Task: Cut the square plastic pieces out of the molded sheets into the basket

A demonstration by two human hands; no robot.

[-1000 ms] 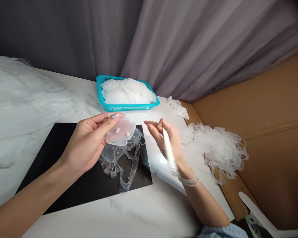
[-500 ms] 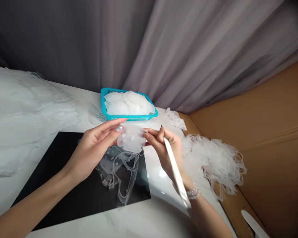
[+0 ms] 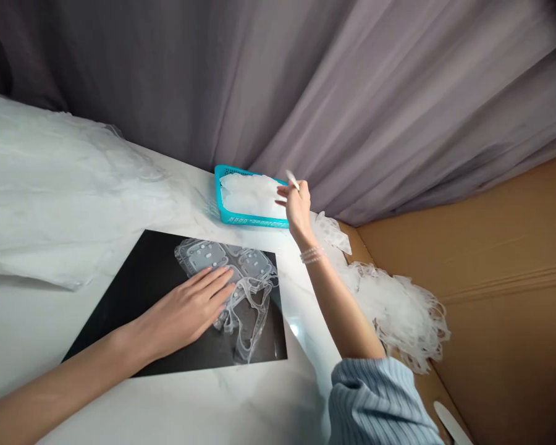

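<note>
My left hand (image 3: 188, 309) lies with its fingers stretched out over a clear sheet with cut-outs (image 3: 254, 309), on a black mat (image 3: 120, 315). Rounded translucent pieces with small dots (image 3: 208, 254) show in the sheet's far part. At the right end of a blue basket (image 3: 252, 220), my right hand (image 3: 299, 207) reaches over the rim. A slim whitish tool (image 3: 293, 179) is gripped in that hand, its end sticking up; its exact kind is unclear. Thin white translucent pieces (image 3: 250, 194) fill the basket. Whether the right fingertips touch them cannot be made out.
A big stack of translucent sheets (image 3: 69, 191) covers the table's left side. To the right lies a heap of cut-out sheet scraps (image 3: 398, 315) against a cardboard wall (image 3: 491, 290). Grey curtains (image 3: 259, 80) hang behind the white table (image 3: 204, 408).
My right hand has moved up and away to the basket; the translucent piece held between both hands no longer shows there. My left hand has come down flat onto the clear sheet. The view has shifted.
</note>
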